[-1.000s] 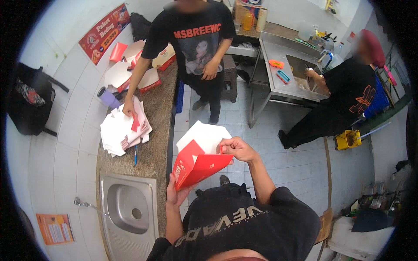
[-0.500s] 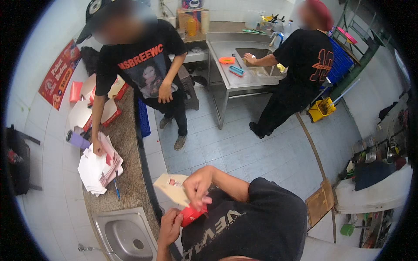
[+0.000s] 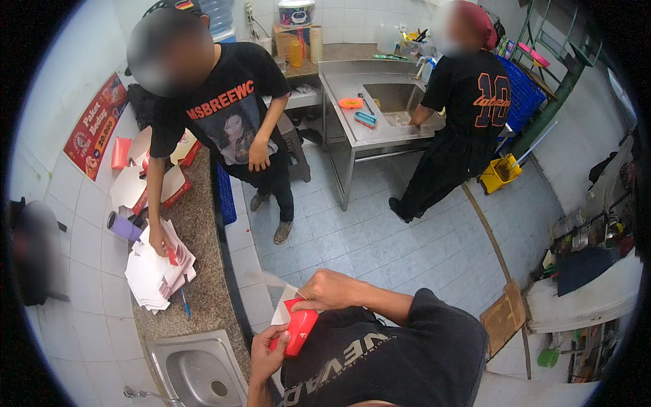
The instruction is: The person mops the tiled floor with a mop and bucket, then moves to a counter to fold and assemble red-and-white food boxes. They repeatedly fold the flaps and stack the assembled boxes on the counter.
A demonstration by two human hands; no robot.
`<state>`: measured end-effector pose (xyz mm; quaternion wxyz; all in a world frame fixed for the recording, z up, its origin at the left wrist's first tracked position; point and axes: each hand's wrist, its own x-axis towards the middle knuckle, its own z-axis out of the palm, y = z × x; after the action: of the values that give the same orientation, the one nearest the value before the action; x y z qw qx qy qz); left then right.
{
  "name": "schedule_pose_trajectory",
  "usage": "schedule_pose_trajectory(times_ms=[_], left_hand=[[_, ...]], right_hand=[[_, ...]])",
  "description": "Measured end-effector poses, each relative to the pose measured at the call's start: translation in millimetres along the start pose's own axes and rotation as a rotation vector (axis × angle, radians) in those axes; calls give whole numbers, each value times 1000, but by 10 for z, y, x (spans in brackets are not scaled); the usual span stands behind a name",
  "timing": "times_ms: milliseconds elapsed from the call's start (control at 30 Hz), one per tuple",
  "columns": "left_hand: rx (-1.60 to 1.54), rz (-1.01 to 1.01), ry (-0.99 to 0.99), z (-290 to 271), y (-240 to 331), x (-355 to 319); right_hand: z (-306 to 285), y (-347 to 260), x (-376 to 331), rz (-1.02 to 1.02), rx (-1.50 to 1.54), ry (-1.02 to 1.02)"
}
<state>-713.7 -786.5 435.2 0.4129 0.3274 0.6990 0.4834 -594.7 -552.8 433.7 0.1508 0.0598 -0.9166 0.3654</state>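
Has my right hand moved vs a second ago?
Yes: judged against the fixed steel counter sink, the right hand has shifted left in the view, now nearer that sink.

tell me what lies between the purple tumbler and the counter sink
In the head view, the white stack lies between tumbler and sink, a co-worker's hand on it, with a pen and some bare counter before the sink.

1 held bx [image 3: 299, 332], 2 co-wkrs [image 3: 230, 112] [image 3: 468, 112], 2 sinks [image 3: 196, 372] [image 3: 397, 102], 1 ylw bkt [image 3: 500, 175]
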Motion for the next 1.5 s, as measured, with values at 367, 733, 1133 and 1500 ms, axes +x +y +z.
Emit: schedule_pose_trajectory(times_ms=[367, 733, 1133, 1500], left_hand=[[236, 113, -14, 66, 202, -62], [148, 72, -46, -43, -59, 29], [-21, 22, -111, -527, -283, 19], [-404, 331, -138, -26, -482, 468]], right_hand=[[165, -68, -135, -160, 262, -36], [-112, -331, 2, 104, -34, -411], [73, -54, -66, 149, 153, -468], [160, 161, -278, 412, 60, -504]])
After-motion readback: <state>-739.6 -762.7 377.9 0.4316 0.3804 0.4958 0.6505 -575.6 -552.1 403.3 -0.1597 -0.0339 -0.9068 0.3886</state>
